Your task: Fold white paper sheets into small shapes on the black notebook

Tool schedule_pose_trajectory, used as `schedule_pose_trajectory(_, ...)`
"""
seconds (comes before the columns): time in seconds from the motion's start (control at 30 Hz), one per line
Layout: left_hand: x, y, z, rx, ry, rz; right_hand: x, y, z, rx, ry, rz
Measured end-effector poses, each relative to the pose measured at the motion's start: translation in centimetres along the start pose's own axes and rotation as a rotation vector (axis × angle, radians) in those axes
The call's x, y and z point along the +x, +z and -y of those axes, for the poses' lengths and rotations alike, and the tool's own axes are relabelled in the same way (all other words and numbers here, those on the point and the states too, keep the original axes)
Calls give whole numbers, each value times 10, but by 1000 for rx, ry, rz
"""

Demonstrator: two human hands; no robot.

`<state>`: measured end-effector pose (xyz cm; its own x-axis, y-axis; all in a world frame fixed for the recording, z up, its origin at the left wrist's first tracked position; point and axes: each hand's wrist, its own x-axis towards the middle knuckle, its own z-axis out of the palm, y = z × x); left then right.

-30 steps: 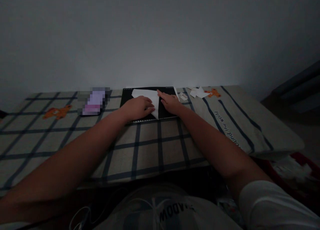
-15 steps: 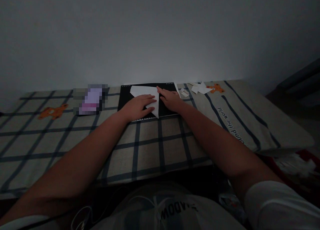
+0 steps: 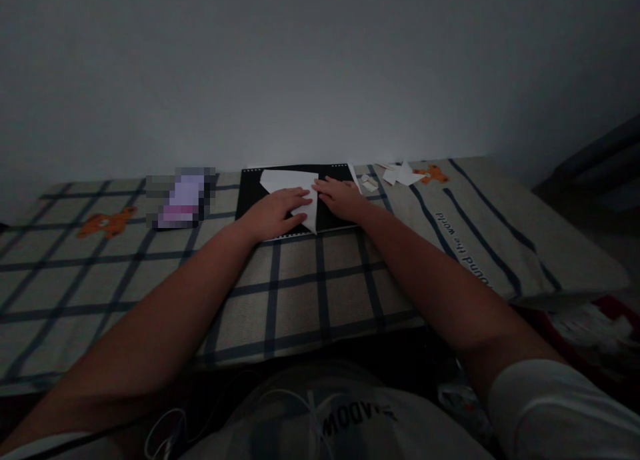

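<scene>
A folded sheet of white paper lies on a black board or pad with punched holes along its edges. My left hand rests flat on the paper's left and lower part, fingers stretched to the right and thumb apart. At the paper's straight right edge, my right hand touches with its fingertips, the fingers extended to the left. The paper narrows to a point at the near edge of the board. Part of it is hidden beneath my left hand.
On the left lies a phone-like object, blurred out. Small white paper scraps and a larger folded white paper piece lie right of the board. A checked cloth covers the table, which meets a wall.
My right fingertips have slid a little toward me down the paper's right edge. My left hand stays in nearly the same place.
</scene>
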<state>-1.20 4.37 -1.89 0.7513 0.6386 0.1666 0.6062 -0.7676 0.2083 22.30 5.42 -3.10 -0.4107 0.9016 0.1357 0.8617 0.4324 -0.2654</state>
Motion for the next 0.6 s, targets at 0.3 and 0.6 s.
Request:
schedule_pose_trajectory(0.3, -1, -1, -1, -3, -1, 12, 1, -2, -3, 86, 3, -35)
schedule_pose_trajectory(0.6, -1, -1, -3, 25, 3, 15, -1, -5, 0, 49, -7, -21)
